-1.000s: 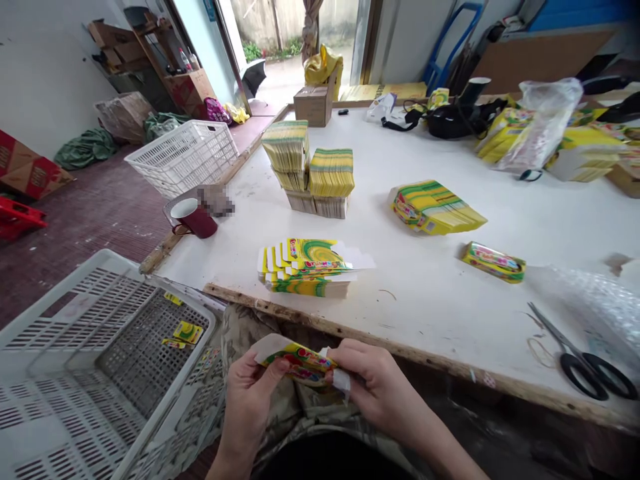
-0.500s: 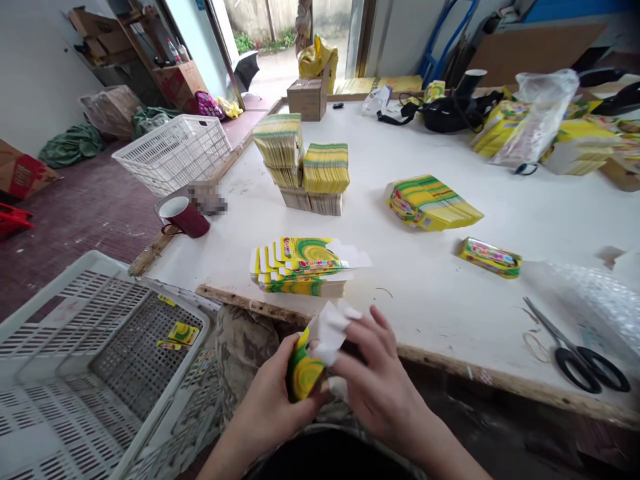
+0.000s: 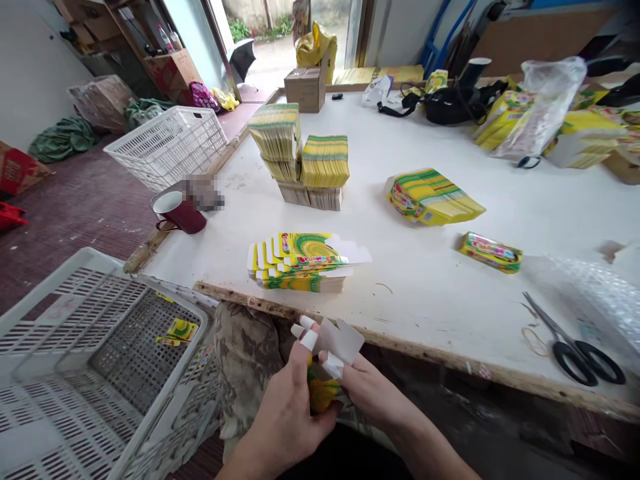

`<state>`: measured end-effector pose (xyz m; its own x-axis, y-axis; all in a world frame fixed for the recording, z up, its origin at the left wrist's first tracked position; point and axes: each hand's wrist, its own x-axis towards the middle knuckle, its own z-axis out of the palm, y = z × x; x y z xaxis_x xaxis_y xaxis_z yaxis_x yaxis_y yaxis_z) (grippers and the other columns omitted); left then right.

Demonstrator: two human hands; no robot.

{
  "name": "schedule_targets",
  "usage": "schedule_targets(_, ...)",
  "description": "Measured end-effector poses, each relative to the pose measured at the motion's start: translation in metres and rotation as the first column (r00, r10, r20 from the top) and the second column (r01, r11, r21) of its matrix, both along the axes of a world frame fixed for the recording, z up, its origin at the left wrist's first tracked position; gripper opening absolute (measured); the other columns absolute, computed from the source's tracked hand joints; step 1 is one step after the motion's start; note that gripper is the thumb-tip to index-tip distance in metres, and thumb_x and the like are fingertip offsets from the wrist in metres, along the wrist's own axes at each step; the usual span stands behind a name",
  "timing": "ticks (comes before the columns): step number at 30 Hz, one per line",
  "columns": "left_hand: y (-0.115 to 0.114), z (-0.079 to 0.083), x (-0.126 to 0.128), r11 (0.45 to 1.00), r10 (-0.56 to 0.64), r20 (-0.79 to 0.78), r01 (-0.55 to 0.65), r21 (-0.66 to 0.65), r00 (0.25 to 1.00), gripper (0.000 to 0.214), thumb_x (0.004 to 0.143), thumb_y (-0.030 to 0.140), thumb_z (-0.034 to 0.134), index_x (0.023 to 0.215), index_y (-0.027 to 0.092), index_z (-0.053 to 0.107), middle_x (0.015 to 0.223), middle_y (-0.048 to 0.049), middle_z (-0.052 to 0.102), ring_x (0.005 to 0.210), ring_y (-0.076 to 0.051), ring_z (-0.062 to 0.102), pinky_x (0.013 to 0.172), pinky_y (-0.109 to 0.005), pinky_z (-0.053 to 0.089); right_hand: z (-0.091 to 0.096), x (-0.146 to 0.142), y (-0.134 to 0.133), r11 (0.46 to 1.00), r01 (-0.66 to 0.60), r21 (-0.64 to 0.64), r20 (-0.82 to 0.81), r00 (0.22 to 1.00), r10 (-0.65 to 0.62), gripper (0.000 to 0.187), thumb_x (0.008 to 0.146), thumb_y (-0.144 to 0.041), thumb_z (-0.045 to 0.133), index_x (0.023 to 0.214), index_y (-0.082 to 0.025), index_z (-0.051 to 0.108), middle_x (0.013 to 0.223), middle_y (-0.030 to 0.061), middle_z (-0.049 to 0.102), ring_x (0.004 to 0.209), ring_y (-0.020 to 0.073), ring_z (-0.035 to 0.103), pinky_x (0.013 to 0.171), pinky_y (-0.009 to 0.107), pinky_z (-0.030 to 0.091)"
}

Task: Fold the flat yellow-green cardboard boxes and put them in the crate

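My left hand and my right hand both grip one small yellow-green printed carton, held upright over my lap below the table edge. Its white flaps stick up between my fingers, several of which wear white tape. On the white table just ahead lies a fanned pile of flat cartons. One folded carton lies to the right.
A white plastic crate stands at my left with a few cartons inside. Tall bundles of flat cartons, a slanted pile, a maroon mug, scissors and bubble wrap are on the table.
The carton went from lying flat between my hands to standing upright with its white flaps raised. My hands have closed in around it, slightly lower and nearer my body.
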<state>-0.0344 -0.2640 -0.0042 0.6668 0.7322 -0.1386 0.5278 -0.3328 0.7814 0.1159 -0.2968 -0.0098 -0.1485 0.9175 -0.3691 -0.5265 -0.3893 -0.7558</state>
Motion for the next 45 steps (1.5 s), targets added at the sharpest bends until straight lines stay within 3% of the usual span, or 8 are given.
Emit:
schedule_targets(12,-0.006,0.009,-0.004,0.995,0.103,0.053,-0.102,-0.014,0.993,0.061,0.073,0.018,0.059,0.121,0.026,0.023,0.101,-0.0049,0.058,0.084,-0.021,0.061,0.072,-0.034,0.051,0.009,-0.001,-0.002,0.957,-0.061,0.284,0.338,0.94,-0.041,0.05,0.092,-0.055,0.038,0.125,-0.023,0.056,0.12,0.009,0.063,0.106,0.023,0.06,0.086,0.035,0.052)
schedule_targets(18,-0.004,0.003,-0.003,0.993,0.09,0.126,-0.079,-0.089,0.988,0.081,0.07,0.01,0.056,0.133,0.023,0.008,0.12,-0.0119,0.049,0.099,-0.023,0.057,0.081,-0.037,0.051,0.01,0.0,-0.009,0.836,-0.333,0.437,0.721,0.685,-0.104,0.066,0.086,-0.009,0.042,0.147,-0.026,0.022,0.15,0.0093,0.034,0.138,0.0205,0.032,0.112,0.04,0.032)
schedule_targets(22,0.0,-0.003,-0.007,0.973,0.153,0.033,-0.157,0.168,0.988,0.071,0.065,0.004,0.053,0.128,0.02,0.023,0.124,-0.0136,0.04,0.116,-0.027,0.045,0.096,-0.047,0.042,-0.005,0.004,-0.009,0.824,-0.232,0.516,0.73,0.622,-0.282,0.067,0.086,-0.001,0.034,0.145,-0.031,0.026,0.15,0.0064,0.035,0.138,0.0168,0.032,0.112,0.039,0.032)
schedule_targets(27,0.012,0.006,-0.019,0.978,0.14,-0.002,-0.138,0.157,0.99,0.058,0.066,0.012,0.066,0.117,0.022,0.039,0.108,-0.0068,0.051,0.101,-0.024,0.053,0.087,-0.04,0.048,-0.013,0.007,-0.009,0.805,-0.421,0.419,0.842,0.511,-0.171,0.072,0.087,-0.01,0.045,0.149,-0.022,0.01,0.155,0.0218,0.013,0.14,0.0278,0.025,0.105,0.045,0.039)
schedule_targets(30,0.019,0.011,-0.024,0.979,0.151,-0.011,-0.148,0.144,0.988,0.064,0.071,0.028,0.072,0.124,0.023,0.037,0.112,-0.0069,0.055,0.102,-0.023,0.056,0.088,-0.038,0.048,-0.008,0.014,-0.006,0.804,-0.505,0.313,0.899,0.43,-0.08,0.058,0.088,-0.019,0.052,0.143,-0.015,0.033,0.151,0.0314,0.014,0.132,0.0335,0.039,0.096,0.043,0.047)
schedule_targets(34,0.026,0.018,-0.028,0.99,0.136,0.008,-0.136,0.047,0.991,0.066,0.071,0.024,0.071,0.127,0.026,0.036,0.114,-0.0032,0.057,0.103,-0.019,0.058,0.091,-0.032,0.048,0.011,0.035,0.002,0.77,-0.549,0.325,0.87,0.493,-0.015,0.034,0.088,-0.03,0.056,0.119,-0.018,0.059,0.146,0.0242,0.034,0.134,0.0278,0.039,0.1,0.038,0.044)
schedule_targets(39,0.025,0.018,-0.021,0.968,0.126,0.018,-0.127,0.217,0.992,0.063,0.074,0.027,0.069,0.128,0.024,0.037,0.114,-0.005,0.058,0.105,-0.02,0.057,0.092,-0.032,0.048,0.019,0.034,0.004,0.802,-0.501,0.325,0.845,0.534,-0.009,0.028,0.085,-0.022,0.056,0.112,-0.021,0.056,0.145,0.0165,0.034,0.133,0.0237,0.04,0.104,0.038,0.04)
schedule_targets(45,0.024,0.021,-0.041,0.957,0.185,0.016,-0.183,0.226,0.983,0.055,0.075,0.031,0.069,0.122,0.027,0.041,0.111,-0.0031,0.058,0.098,-0.02,0.059,0.084,-0.03,0.051,0.017,0.005,-0.001,0.851,-0.337,0.402,0.814,0.557,-0.164,0.065,0.079,-0.025,0.065,0.134,-0.021,0.031,0.147,0.0182,0.024,0.141,0.0266,0.022,0.109,0.044,0.035)
